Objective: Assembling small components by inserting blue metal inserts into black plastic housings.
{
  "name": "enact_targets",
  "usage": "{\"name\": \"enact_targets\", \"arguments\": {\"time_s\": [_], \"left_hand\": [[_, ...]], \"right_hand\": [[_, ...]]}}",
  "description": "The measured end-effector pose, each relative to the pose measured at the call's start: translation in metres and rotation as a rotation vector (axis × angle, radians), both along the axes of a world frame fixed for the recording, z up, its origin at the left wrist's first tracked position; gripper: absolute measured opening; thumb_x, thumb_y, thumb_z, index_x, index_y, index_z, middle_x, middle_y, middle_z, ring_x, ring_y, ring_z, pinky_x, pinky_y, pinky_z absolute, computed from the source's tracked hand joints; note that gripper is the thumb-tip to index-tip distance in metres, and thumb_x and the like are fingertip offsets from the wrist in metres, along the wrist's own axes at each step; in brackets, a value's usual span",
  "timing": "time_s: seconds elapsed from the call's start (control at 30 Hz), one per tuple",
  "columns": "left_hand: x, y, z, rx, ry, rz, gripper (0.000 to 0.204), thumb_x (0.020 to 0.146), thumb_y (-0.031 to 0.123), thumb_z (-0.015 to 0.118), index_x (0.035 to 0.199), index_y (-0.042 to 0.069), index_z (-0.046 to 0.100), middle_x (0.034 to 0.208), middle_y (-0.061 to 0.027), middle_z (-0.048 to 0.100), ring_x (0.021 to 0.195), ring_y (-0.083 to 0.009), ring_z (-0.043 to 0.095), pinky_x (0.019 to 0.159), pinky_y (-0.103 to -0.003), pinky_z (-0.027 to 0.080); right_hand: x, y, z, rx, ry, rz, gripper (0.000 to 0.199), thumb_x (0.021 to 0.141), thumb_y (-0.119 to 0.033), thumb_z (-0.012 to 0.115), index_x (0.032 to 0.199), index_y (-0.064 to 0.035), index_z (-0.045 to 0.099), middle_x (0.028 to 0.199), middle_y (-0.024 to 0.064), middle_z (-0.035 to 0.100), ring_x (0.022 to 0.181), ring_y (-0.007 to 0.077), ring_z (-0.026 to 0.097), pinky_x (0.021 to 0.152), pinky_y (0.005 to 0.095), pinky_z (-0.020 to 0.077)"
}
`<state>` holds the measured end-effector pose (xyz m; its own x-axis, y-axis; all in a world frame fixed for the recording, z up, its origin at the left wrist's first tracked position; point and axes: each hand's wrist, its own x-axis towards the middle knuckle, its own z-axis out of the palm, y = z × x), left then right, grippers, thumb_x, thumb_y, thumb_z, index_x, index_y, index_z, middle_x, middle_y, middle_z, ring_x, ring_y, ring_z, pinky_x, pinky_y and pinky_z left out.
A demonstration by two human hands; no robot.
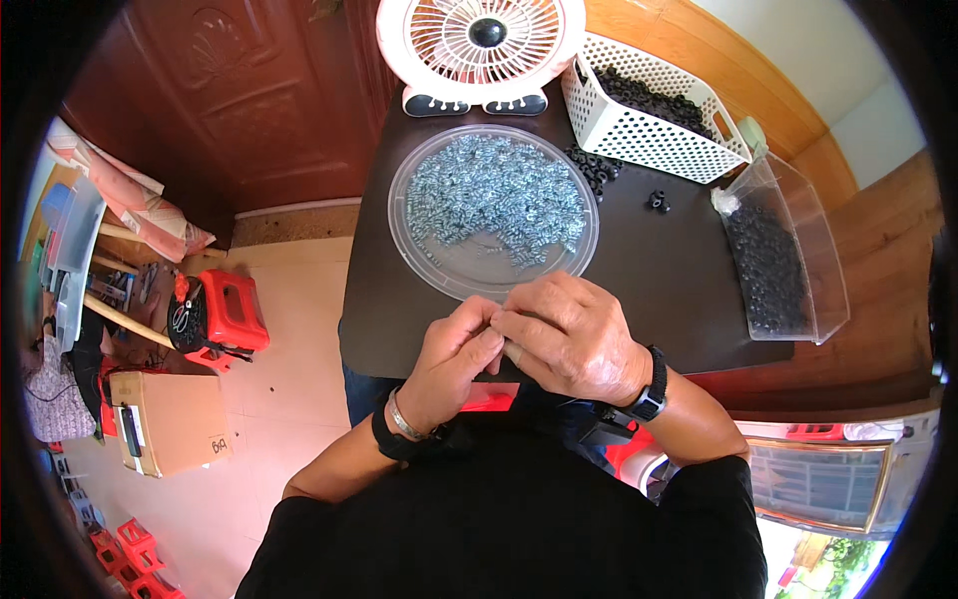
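Observation:
My left hand [457, 357] and my right hand [574, 334] meet at the front edge of the dark table, fingertips pinched together. Whatever sits between them is too small and too hidden to name. Just beyond them lies a round clear plastic tray [404, 235], heaped with small bluish metal springs [494, 195]; its near part shows bare plastic. Small black ring-like parts [596, 170] lie loose to the right of the tray, with a few more black parts [658, 202] farther right.
At the back stands a white and pink fan [487, 50]. A white perforated basket [649, 145] of black parts is at back right, and a clear plastic bin [823, 270] of small black pieces at the right edge. Red stools [235, 314] and a cardboard box [170, 424] occupy the floor at left.

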<state>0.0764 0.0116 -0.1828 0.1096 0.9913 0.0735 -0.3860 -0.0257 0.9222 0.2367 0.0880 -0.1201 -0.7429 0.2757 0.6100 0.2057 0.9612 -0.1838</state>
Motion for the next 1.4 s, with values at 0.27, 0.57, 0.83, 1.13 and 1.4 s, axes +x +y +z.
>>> {"name": "enact_targets", "arguments": {"time_s": [0.27, 0.57, 0.83, 1.13, 1.4], "left_hand": [[-0.003, -0.001, 0.0, 0.03, 0.118, 0.001, 0.036, 0.096, 0.037, 0.054, 0.095, 0.001, 0.054, 0.069, -0.0004, 0.05, 0.062, -0.0081, 0.045, 0.058, -0.023, 0.037], [-0.002, 0.004, -0.001, 0.065, 0.119, -0.055, 0.036, 0.096, 0.037, 0.053, 0.093, 0.001, 0.053, 0.073, -0.0012, 0.05, 0.062, -0.0087, 0.045, 0.058, -0.023, 0.037], [-0.005, 0.003, -0.001, 0.068, 0.16, -0.054, 0.034, 0.096, 0.035, 0.052, 0.093, 0.002, 0.053, 0.074, -0.0011, 0.05, 0.063, -0.0083, 0.045, 0.059, -0.023, 0.038], [-0.005, 0.003, 0.001, 0.058, 0.153, -0.077, 0.034, 0.096, 0.035, 0.052, 0.092, 0.002, 0.052, 0.073, -0.0006, 0.049, 0.063, -0.0081, 0.045, 0.059, -0.023, 0.037], [-0.005, 0.001, 0.004, 0.038, 0.147, -0.061, 0.034, 0.095, 0.036, 0.052, 0.091, 0.002, 0.052, 0.072, -0.0008, 0.048, 0.064, -0.0082, 0.044, 0.059, -0.023, 0.036]], "right_hand": [[0.06, 0.072, 0.016, -0.342, -0.062, -0.435, 0.012, 0.079, -0.013, 0.07, 0.087, -0.0035, 0.068, 0.082, 0.0132, 0.065, 0.077, 0.0298, 0.064, 0.07, 0.0363, 0.0513], [0.171, 0.187, -0.041, -0.558, -0.163, -0.882, 0.023, 0.079, -0.019, 0.067, 0.094, -0.0018, 0.068, 0.086, 0.0147, 0.069, 0.082, 0.0268, 0.066, 0.076, 0.0345, 0.0507], [0.13, 0.167, -0.034, -0.659, -0.199, -0.698, 0.023, 0.077, -0.01, 0.071, 0.097, -0.001, 0.067, 0.077, 0.0014, 0.059, 0.07, 0.0113, 0.055, 0.065, 0.0265, 0.0454], [0.119, 0.158, -0.022, -0.553, -0.079, -0.725, 0.021, 0.078, -0.009, 0.069, 0.097, -0.0006, 0.068, 0.082, 0.0085, 0.068, 0.075, 0.0155, 0.063, 0.072, 0.0282, 0.0502], [0.047, 0.121, -0.001, -0.69, -0.118, -0.369, 0.018, 0.081, -0.013, 0.068, 0.096, -0.0025, 0.068, 0.082, 0.0089, 0.066, 0.076, 0.0176, 0.064, 0.071, 0.0301, 0.0507]]}}
